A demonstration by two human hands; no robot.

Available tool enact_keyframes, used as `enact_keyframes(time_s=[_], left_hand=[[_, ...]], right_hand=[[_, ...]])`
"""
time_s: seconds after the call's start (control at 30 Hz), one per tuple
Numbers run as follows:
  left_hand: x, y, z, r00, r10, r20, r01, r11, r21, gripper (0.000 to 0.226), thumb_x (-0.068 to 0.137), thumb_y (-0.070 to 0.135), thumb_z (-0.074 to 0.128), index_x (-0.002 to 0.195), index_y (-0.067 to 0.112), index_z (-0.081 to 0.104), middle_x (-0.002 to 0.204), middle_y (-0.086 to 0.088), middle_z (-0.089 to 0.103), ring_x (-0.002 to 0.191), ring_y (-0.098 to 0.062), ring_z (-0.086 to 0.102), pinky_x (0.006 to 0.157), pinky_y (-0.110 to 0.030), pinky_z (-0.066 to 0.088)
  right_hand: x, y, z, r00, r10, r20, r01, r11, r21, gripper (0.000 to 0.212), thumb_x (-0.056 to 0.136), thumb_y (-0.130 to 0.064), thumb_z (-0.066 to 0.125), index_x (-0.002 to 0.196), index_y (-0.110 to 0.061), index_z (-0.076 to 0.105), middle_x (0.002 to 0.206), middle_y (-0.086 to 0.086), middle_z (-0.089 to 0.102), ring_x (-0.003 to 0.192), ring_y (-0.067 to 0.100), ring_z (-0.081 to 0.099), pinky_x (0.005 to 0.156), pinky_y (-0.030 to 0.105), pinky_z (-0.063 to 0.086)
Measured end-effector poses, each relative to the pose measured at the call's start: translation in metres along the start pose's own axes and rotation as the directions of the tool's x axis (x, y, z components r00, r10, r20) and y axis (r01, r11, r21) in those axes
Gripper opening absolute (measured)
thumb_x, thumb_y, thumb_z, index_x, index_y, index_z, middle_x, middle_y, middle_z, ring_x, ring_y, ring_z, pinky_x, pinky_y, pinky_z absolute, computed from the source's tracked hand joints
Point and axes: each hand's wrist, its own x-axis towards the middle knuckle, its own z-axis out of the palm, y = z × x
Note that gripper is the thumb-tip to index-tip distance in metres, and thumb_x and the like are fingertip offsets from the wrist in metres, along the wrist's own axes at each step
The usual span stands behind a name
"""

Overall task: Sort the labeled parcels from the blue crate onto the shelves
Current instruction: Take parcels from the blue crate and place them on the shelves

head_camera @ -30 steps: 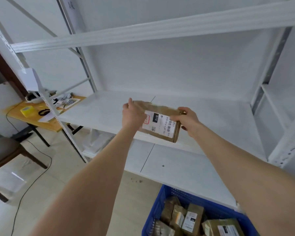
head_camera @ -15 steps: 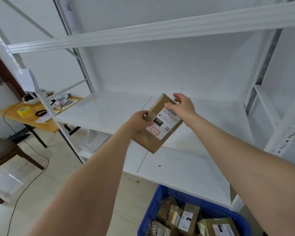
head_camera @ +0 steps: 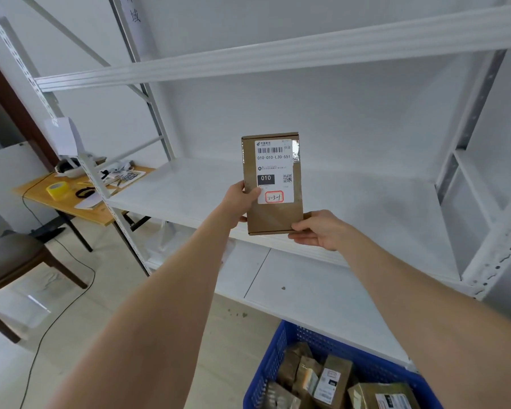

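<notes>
Around upright parcel [head_camera: 278, 218], fingers [head_camera: 253, 198] lightly curled

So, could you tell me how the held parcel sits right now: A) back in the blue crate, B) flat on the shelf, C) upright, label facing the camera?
C: the parcel is upright in the air, the left hand gripping its side and the right hand its bottom corner, label readable.

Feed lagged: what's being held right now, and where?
A labeled parcel, upright: left hand grips its left edge, right hand its bottom right corner.
</notes>
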Motion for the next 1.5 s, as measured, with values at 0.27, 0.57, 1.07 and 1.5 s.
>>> enact_keyframes(time_s=[0.27, 0.57, 1.07, 1.5], left_hand=[[0.019, -0.018, -0.054, 1.000, 0.022, -0.021, -0.020, 0.998, 0.066, 0.028, 0.101, 0.015, 0.042, 0.127, 0.010, 0.051, 0.126, -0.010, 0.059, 0.103, -0.027, 0.057, 0.087, -0.044, 0.050], [0.077, -0.057, -0.148, 0.997, 0.029, 0.069, -0.033, 0.998, 0.059, 0.030, 0.100, 0.014, 0.044, 0.128, 0.008, 0.050, 0.115, -0.007, 0.059, 0.101, -0.027, 0.057, 0.091, -0.048, 0.051], [0.185, -0.107, -0.267, 0.995, 0.065, 0.081, -0.075, 0.989, 0.129, 0.033, 0.097, 0.012, 0.047, 0.128, 0.001, 0.048, 0.124, -0.013, 0.058, 0.112, -0.031, 0.056, 0.098, -0.046, 0.047], [0.336, -0.116, -0.377, 0.999, 0.033, 0.043, -0.040, 0.984, 0.172, 0.035, 0.096, 0.011, 0.049, 0.130, 0.002, 0.046, 0.127, -0.017, 0.057, 0.116, -0.034, 0.055, 0.100, -0.049, 0.045]], right_hand=[[0.020, 0.000, 0.056, 0.995, -0.034, -0.095, 0.030, 0.999, -0.041, 0.027, 0.081, 0.010, 0.066, 0.104, 0.002, 0.056, 0.079, 0.012, 0.068, 0.060, 0.016, 0.069, 0.057, 0.025, 0.058], [0.054, 0.005, 0.156, 0.991, -0.025, -0.131, 0.024, 1.000, -0.003, 0.025, 0.079, 0.010, 0.068, 0.097, 0.001, 0.055, 0.076, 0.013, 0.065, 0.066, 0.020, 0.067, 0.064, 0.028, 0.059], [0.157, -0.004, 0.289, 0.985, 0.022, -0.172, -0.019, 1.000, 0.021, 0.040, 0.077, 0.013, 0.068, 0.115, 0.007, 0.058, 0.084, 0.015, 0.068, 0.071, 0.022, 0.067, 0.067, 0.029, 0.057], [0.308, -0.067, 0.383, 0.991, 0.010, -0.131, -0.012, 1.000, -0.016, 0.027, 0.076, 0.013, 0.068, 0.093, -0.004, 0.055, 0.080, 0.015, 0.068, 0.069, 0.022, 0.068, 0.062, 0.028, 0.057]])
